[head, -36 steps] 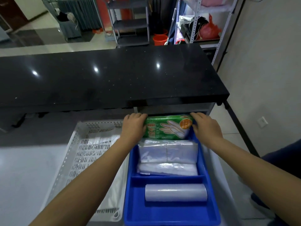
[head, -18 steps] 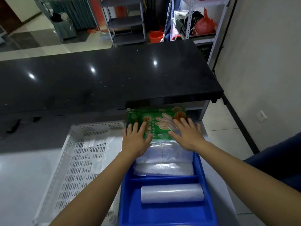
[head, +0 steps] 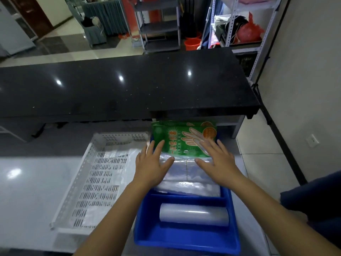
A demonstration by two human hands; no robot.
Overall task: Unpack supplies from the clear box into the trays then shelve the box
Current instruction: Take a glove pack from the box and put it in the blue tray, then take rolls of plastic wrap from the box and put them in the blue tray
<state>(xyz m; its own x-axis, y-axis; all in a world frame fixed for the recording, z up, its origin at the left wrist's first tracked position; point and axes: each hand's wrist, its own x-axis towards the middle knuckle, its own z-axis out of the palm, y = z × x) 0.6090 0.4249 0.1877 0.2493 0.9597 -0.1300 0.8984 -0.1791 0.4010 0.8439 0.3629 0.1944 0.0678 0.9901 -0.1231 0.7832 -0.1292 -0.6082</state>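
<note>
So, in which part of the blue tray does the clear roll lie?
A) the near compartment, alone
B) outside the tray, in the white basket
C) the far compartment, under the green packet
A: the clear roll lies alone in the near compartment of the blue tray, on the near side of the divider; the green packet and the flat clear packs fill the far part.

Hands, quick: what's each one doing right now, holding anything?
Left hand: open, fingers flat on the green glove packet, holding nothing.
Right hand: open, fingers flat on that packet, holding nothing.

Perforated tray [head: 96, 174] lies left of divided tray [head: 186, 242].
</note>
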